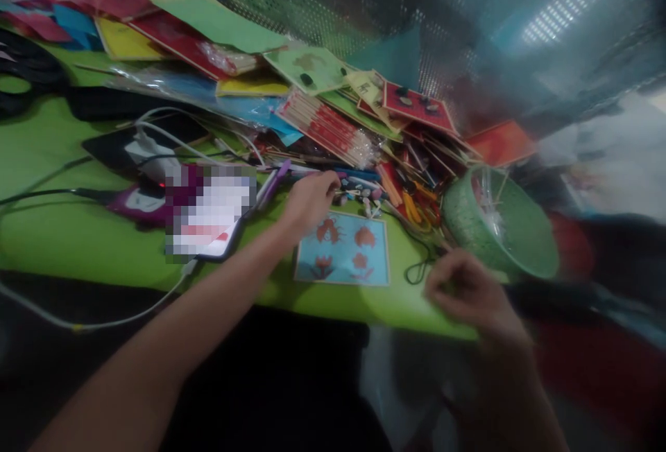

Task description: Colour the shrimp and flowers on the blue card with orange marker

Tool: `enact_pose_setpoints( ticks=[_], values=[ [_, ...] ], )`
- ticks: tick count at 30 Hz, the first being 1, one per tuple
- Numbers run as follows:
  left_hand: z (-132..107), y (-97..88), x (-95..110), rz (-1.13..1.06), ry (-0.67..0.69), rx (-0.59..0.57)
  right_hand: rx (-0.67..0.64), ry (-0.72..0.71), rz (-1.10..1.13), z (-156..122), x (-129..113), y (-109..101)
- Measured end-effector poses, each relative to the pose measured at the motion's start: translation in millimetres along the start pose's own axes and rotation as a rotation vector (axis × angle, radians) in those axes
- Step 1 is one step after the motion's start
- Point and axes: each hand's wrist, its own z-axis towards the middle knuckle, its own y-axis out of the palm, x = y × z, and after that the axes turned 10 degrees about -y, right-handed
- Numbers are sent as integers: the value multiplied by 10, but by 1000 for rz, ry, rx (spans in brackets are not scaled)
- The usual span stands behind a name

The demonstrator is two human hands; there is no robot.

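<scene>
A small light-blue card (345,272) with a pale border lies flat near the table's front edge, with reddish-brown crab-like and flower-like shapes on it. My left hand (312,199) is over its upper left corner, fingers curled together beside a pile of small mixed pieces (372,195). What those fingers hold, if anything, is hidden. To the right of the card, my right hand (465,289) is held above the table edge with thumb and fingers closed in a pinch. It is blurred, and I cannot make out anything in it. A thin dark cord loop (417,272) lies just left of it.
Orange-handled scissors (413,206) lie beside a green bowl (523,230) holding clear plastic. A lit phone (213,216) with a white cable (130,319) rests near a purple power strip (140,204). Coloured cards (306,67) and packed sticks (327,129) are heaped along the back.
</scene>
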Motion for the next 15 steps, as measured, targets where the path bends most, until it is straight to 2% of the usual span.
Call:
enact_pose_setpoints(
  ticks=[1,3,4,5,7,9,12,15],
  values=[
    [6,14,-13,25,8,-2,-190,38,-24,-114,-54,-39],
    [19,34,-32,71,26,-9,-563,7,-65,-281,-123,-82],
    [24,39,-38,93,34,-15,-666,-41,-95,-334,-134,-88],
    [28,40,-40,113,43,-22,-707,-103,-137,-364,-133,-85],
    [30,38,-35,149,60,-35,-649,-209,-256,-352,-100,-62],
    [23,30,-18,175,77,-41,-544,-239,-376,-233,-39,-22],
    [-3,8,22,201,99,-30,-342,-192,-487,134,127,84],
    [-33,-29,72,216,114,-8,-190,-181,-602,610,408,250]
  ],
)
